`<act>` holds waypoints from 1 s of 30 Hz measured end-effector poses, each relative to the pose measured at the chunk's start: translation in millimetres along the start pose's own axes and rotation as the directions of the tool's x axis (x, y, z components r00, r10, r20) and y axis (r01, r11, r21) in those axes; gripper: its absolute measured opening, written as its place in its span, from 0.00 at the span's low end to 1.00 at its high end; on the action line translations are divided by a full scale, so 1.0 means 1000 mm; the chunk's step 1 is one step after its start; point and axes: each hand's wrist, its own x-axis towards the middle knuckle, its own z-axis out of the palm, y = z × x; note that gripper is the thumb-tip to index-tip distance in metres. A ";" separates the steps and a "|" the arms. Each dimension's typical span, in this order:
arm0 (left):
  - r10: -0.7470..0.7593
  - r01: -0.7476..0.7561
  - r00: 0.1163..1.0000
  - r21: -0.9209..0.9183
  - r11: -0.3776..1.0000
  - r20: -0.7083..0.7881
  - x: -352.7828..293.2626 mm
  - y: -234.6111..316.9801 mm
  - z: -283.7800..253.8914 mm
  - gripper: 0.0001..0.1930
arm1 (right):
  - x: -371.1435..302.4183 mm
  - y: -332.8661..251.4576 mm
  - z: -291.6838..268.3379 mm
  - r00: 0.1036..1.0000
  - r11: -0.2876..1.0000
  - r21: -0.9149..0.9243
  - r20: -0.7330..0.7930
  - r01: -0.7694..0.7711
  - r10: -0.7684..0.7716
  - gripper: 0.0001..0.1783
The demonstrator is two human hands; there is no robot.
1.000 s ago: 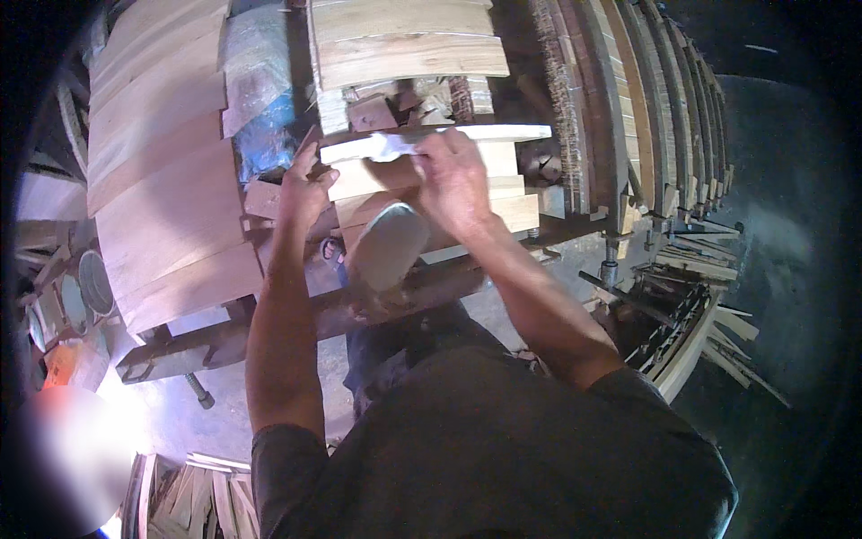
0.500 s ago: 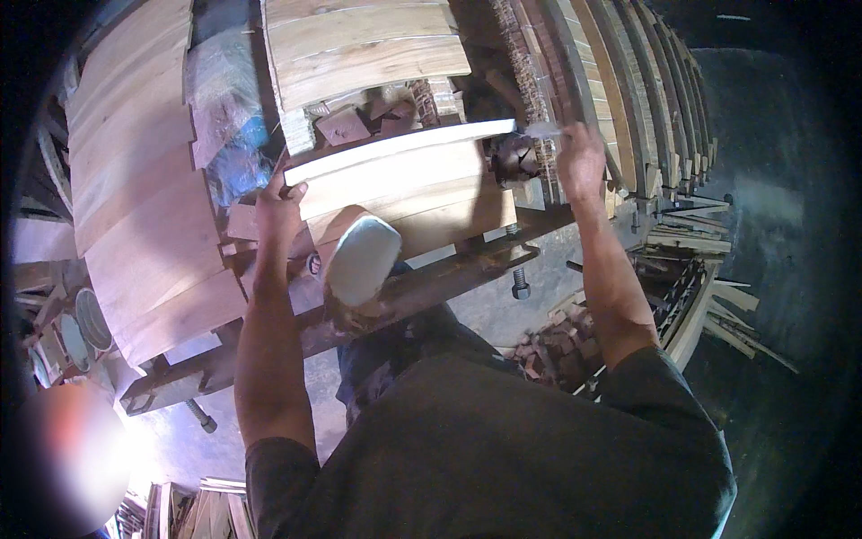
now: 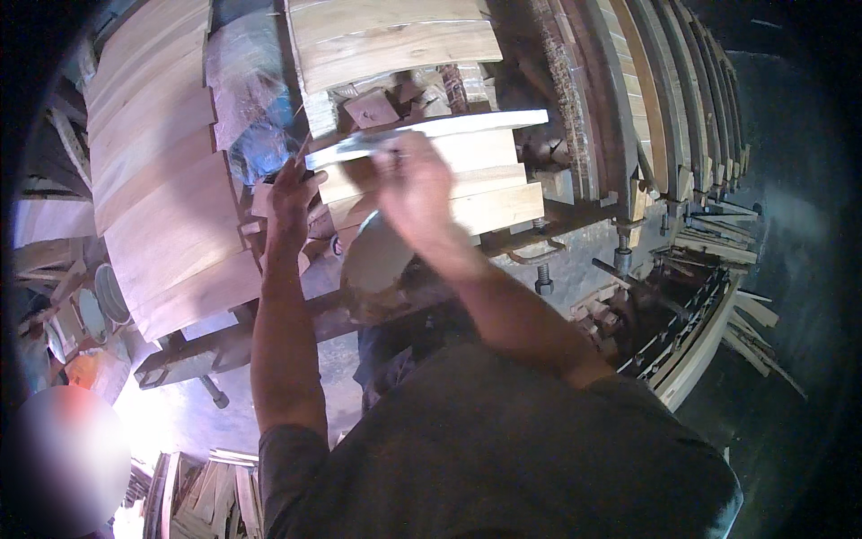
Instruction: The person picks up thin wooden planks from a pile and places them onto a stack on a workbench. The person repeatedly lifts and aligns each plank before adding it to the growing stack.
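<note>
My left hand (image 3: 289,199) grips the left end of a wooden board (image 3: 480,151) standing on edge, with its thumb on the near face. A wet-looking white coating (image 3: 503,120) covers the board's upper edge. Blurred by motion, my right hand (image 3: 417,184) is closed at that edge, left of its middle. It holds a pale, flat tool (image 3: 355,144), also smeared, which lies along the coating. Close in front of the boards sits a rounded container (image 3: 377,260); white stuff shows in it in the earlier frame, but its inside is hard to make out now.
Joined plank panels (image 3: 171,180) lie at left, another panel (image 3: 395,40) beyond. Plastic-wrapped material (image 3: 256,135) fills the gap between. A metal rail (image 3: 206,355) with protruding bolts (image 3: 544,280) runs along the front. Upright slatted racks (image 3: 664,99) and wood offcuts (image 3: 754,337) are at right.
My right hand has swept left along the board's upper edge with the pale tool, from beyond its right end to left of the middle. My left hand keeps its hold; the view has shifted slightly.
</note>
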 end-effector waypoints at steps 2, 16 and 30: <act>-0.090 0.084 0.996 -0.349 0.933 0.000 -0.004 0.003 0.003 0.32 | -0.003 -0.019 0.027 0.996 0.997 0.060 0.076 -0.053 0.048 0.06; -0.114 0.136 0.981 0.134 0.982 -0.158 0.005 0.035 0.017 0.30 | -0.056 0.076 -0.074 0.923 0.992 -0.083 0.365 -0.098 0.122 0.24; -0.079 0.162 0.955 0.282 0.946 -0.284 0.029 0.033 0.033 0.18 | 0.092 0.235 -0.124 0.836 0.773 0.319 0.195 -0.548 0.512 0.17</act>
